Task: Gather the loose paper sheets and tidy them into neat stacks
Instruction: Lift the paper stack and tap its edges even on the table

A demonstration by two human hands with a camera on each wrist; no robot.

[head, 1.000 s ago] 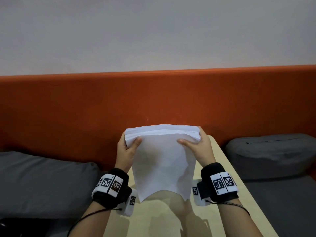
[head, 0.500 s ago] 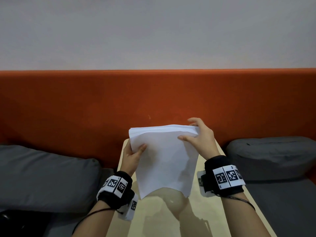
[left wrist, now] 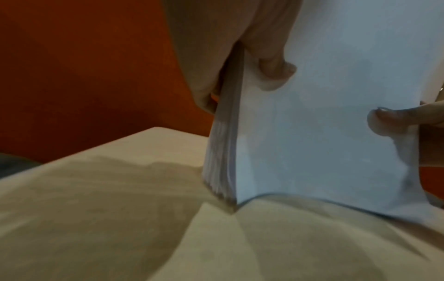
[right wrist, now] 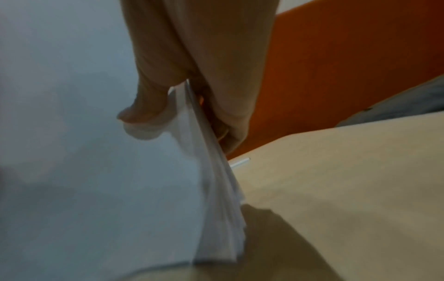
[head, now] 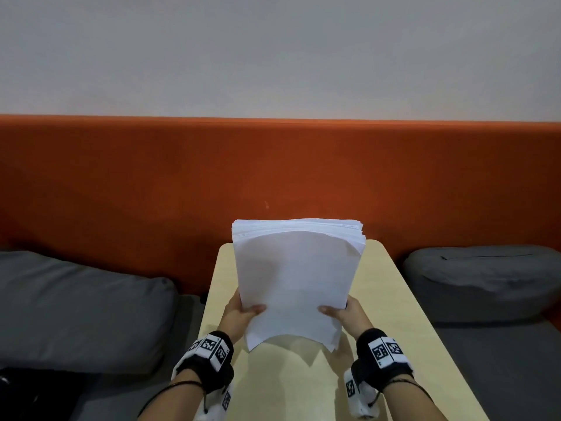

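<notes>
Upright over the near part of a pale wooden table (head: 394,305), a thick stack of white paper sheets (head: 296,278) is held on edge between both hands. The left hand (head: 239,317) pinches the stack's lower left side, thumb pressed flat on the front sheet and fingers behind; the left wrist view shows that thumb (left wrist: 276,74) bearing on the paper. The right hand (head: 349,314) pinches the lower right side likewise, thumb in front and fingers at the back. The stack's bottom edge bows upward in the middle, its two lower corners reaching down toward the tabletop; whether they touch it cannot be told. At the top, the sheets on the right fan out unevenly. Behind the table runs an orange padded backrest (head: 151,183), with a grey cushion (head: 76,308) on the left and another grey cushion (head: 482,278) on the right.
</notes>
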